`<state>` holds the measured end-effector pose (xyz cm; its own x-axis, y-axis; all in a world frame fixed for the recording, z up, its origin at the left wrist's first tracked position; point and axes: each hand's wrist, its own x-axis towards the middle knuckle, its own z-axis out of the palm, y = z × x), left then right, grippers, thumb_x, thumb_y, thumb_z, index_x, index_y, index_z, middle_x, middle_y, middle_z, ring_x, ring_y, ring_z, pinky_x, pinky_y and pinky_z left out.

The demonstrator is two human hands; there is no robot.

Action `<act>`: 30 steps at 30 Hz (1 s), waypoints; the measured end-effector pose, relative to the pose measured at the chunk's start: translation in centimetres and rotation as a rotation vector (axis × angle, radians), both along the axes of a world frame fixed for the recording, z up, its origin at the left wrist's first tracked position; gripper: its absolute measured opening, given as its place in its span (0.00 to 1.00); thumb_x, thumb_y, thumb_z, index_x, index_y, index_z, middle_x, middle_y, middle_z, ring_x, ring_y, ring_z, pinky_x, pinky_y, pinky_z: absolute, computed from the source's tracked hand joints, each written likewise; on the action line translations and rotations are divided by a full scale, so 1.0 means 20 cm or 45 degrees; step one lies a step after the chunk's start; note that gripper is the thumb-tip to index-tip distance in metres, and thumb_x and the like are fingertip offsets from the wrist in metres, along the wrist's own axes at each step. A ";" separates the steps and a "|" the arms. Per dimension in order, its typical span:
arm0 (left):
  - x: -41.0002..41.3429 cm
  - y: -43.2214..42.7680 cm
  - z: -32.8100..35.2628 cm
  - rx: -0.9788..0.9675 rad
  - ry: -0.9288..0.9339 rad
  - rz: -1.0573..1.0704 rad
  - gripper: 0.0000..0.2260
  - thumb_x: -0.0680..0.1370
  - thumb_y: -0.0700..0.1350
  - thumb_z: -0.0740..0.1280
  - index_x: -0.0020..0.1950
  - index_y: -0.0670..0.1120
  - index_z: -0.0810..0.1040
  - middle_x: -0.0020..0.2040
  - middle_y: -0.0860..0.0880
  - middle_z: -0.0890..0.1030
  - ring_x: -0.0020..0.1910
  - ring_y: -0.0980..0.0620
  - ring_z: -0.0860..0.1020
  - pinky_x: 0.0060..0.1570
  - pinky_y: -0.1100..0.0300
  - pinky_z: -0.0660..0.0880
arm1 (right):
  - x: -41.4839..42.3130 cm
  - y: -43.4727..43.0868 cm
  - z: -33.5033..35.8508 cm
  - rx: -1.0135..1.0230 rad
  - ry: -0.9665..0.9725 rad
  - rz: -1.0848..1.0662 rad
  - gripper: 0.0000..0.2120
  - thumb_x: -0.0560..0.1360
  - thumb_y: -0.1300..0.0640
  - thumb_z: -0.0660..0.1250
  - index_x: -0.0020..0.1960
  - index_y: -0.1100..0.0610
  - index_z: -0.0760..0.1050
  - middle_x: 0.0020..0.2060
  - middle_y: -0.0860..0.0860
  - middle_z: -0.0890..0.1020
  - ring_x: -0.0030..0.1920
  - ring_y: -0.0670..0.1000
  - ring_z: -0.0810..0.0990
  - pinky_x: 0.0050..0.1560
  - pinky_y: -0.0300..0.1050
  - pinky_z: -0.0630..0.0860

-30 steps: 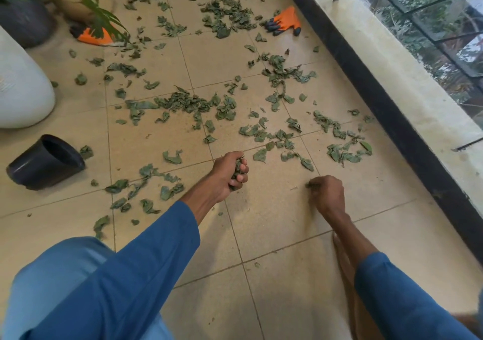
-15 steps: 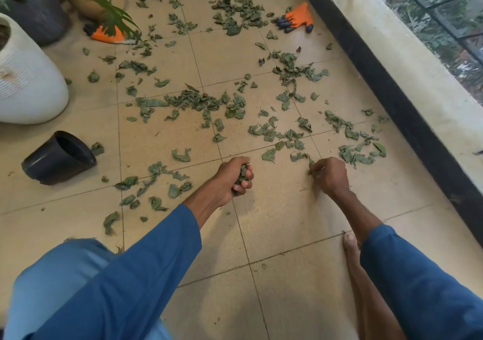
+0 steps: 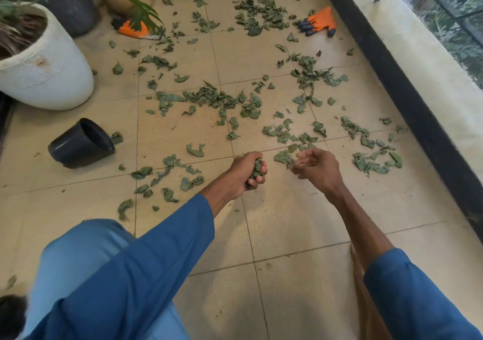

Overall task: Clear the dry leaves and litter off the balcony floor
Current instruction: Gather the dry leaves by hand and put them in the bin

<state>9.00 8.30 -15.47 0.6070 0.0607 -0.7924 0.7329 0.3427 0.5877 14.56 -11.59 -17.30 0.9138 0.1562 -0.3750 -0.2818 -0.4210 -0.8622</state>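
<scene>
1. Lying scattered over the balcony floor (image 3: 287, 222) from nine o'clock round to two o'clock, the dry leaves (image 3: 209, 99) are mostly waiting uncollected.
2. The left hand (image 3: 243, 175) is gripping a wad (image 3: 257, 169) of them, fingers clamped round it.
3. The right hand (image 3: 317, 168) is hovering at its three o'clock, blurred, fingers loosely curled. I cannot tell whether it is pinching a leaf.
4. Stuffing more into that full fist is risking brittle crumbs spilling back.
5. A black pot (image 3: 81, 143) is lying tipped at nine o'clock.

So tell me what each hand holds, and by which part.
Left hand grips a wad of dry leaves whole in its fist. Right hand is blurred; cannot tell.
</scene>
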 end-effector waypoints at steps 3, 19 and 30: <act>0.01 0.02 0.01 0.042 -0.010 0.083 0.14 0.84 0.49 0.60 0.41 0.45 0.74 0.31 0.50 0.74 0.22 0.55 0.69 0.18 0.66 0.58 | -0.03 0.17 0.12 0.117 -0.071 0.235 0.18 0.70 0.71 0.76 0.58 0.60 0.80 0.39 0.55 0.85 0.39 0.53 0.85 0.40 0.47 0.82; -0.13 0.41 0.17 0.392 -0.064 0.319 0.19 0.82 0.57 0.63 0.54 0.41 0.80 0.40 0.46 0.79 0.25 0.50 0.75 0.20 0.66 0.64 | -0.13 0.80 0.38 -0.221 -0.611 0.721 0.10 0.66 0.67 0.79 0.43 0.55 0.88 0.36 0.49 0.87 0.35 0.41 0.84 0.40 0.38 0.82; -0.43 0.85 0.37 0.833 -0.099 0.363 0.13 0.80 0.49 0.65 0.47 0.39 0.80 0.36 0.46 0.82 0.24 0.50 0.78 0.21 0.65 0.69 | -0.37 1.26 0.51 0.065 -0.261 0.782 0.11 0.69 0.71 0.74 0.46 0.58 0.88 0.35 0.53 0.87 0.39 0.50 0.87 0.43 0.45 0.83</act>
